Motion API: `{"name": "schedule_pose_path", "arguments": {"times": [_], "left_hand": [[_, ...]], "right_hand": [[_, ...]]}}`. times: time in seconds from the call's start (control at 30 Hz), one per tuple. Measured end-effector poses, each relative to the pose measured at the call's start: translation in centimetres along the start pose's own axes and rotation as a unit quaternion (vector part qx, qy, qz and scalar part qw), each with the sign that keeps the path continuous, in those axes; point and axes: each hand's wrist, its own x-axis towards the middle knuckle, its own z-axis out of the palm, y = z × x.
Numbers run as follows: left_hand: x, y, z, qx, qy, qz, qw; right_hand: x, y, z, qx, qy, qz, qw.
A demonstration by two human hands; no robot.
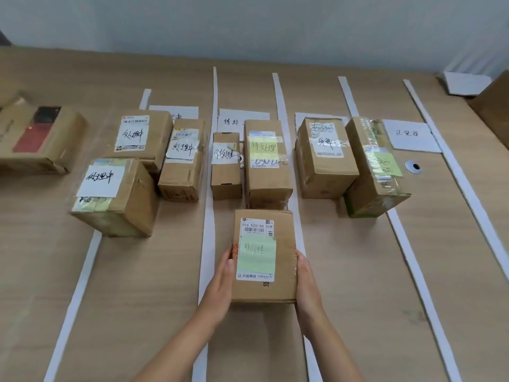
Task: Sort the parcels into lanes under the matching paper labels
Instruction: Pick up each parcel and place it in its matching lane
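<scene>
A brown parcel (264, 260) with a green handwritten note and a barcode label lies in the second lane, just in front of two parcels (267, 161) bearing similar writing. My left hand (220, 285) presses flat against its left side, the thumb at the top edge. My right hand (308, 285) lies with straight fingers along its right side. At the head of this lane sits a white paper label (242, 118), partly hidden by the parcels.
White paper strips (208, 230) divide the brown table into lanes. Three parcels (115, 197) stand in the left lane, two (325, 158) in the third; the fourth holds only its label (410, 136). A larger box (38, 139) lies far left. A cable hole (413, 167) is at right.
</scene>
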Motion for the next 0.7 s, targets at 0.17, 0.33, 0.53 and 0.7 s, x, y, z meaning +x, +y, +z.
{"name": "schedule_pose_path", "arguments": {"times": [0.17,0.33,0.53,0.7], "left_hand": [[1.6,0.4,1.0,0.03,0.031,0.008,0.999],[2.6,2.2,1.5,0.098,0.053,0.008,0.994],[1.6,5.1,2.6,0.13,0.079,-0.003,0.988],[0.1,7.7,0.6,0.107,0.188,0.001,0.976]], "right_hand": [[3.0,-0.5,-0.8,-0.013,-0.019,-0.012,1.0],[4.9,-1.0,-1.2,-0.03,-0.03,-0.028,0.999],[3.3,-2.3,-2.0,-0.074,-0.021,-0.061,0.995],[1.1,-7.1,-1.4,-0.168,0.069,-0.149,0.972]]}}
